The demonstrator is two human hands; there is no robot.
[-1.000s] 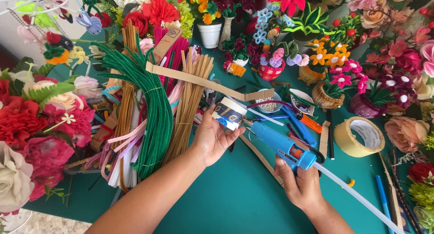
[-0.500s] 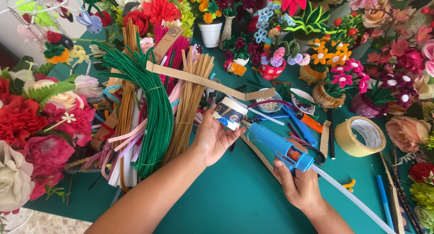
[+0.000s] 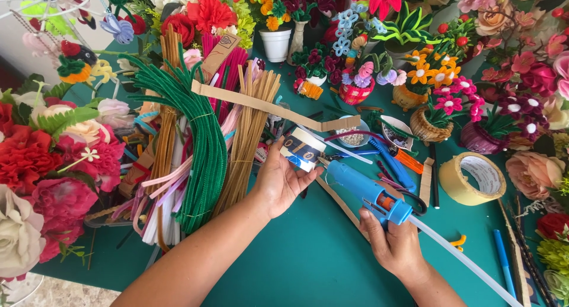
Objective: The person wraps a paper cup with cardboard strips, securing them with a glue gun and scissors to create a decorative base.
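Observation:
My left hand holds a small white and blue tub tipped on its side, just above the green table. My right hand grips a blue glue gun whose nozzle points at the tub's lower edge. A clear glue stick trails from the back of the gun toward the lower right. A long brown cardboard strip lies just beyond the tub.
Bundles of green, tan and pink pipe cleaners lie at the left. Craft flowers in small pots ring the table. A tape roll, blue pens and scissors sit at the right.
The tub and the glue gun have stayed together; both hands shifted only slightly, with the gun's nozzle kept against the tub.

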